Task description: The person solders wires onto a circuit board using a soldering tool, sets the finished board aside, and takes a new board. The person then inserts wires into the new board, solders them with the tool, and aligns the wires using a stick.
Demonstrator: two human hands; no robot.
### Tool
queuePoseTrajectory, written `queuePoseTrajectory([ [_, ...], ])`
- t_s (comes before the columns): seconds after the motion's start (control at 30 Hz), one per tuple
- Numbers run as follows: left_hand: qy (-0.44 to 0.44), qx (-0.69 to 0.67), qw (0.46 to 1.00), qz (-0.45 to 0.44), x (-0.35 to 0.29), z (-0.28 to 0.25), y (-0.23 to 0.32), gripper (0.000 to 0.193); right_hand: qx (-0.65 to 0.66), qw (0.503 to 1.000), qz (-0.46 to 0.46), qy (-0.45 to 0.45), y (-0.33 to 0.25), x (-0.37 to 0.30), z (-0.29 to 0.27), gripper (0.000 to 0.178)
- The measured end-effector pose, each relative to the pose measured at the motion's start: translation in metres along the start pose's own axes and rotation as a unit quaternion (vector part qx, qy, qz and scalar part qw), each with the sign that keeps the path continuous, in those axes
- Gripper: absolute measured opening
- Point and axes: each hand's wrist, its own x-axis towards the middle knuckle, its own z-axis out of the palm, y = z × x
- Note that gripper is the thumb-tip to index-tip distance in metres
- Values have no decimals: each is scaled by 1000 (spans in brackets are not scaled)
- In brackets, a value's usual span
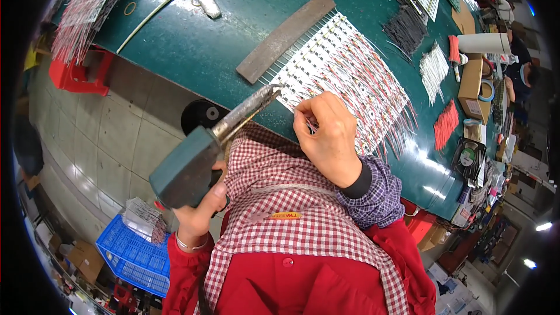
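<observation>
My left hand (203, 207) is wrapped round the handle of a soldering gun (185, 166) with a dark green body and a metal barrel. Its tip meets the near left corner of a white circuit board panel (318, 46), which carries rows of small black parts and many red, black and white wires (364, 84). Over the panel's near edge, close to the tip, my right hand (329, 131) is closed in a pinch; what its fingertips hold is too small to make out. A flat grey-brown bar (286, 38) lies along the panel's far left side.
Bundles of black wires (405, 29), white wires (434, 73) and red wires (446, 123) lie on the green table (175, 46) to the right. A cardboard box (473, 90) stands beyond them. Below left are a red stool (76, 76) and a blue crate (131, 251).
</observation>
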Motion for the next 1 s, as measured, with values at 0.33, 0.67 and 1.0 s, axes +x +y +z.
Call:
queuePoseTrajectory([
  [0.33, -104, -344, 930, -77, 85, 64, -3, 43, -112, 991, 39, 56, 67, 39, -84, 33],
  [0.67, -90, -432, 887, -132, 128, 113, -5, 44, -70, 987, 117, -90, 118, 67, -100, 44],
  [1.0, -42, -488, 870, -58, 179, 112, 0, 43, 190, 935, 235, -186, 104, 52, -121, 29],
])
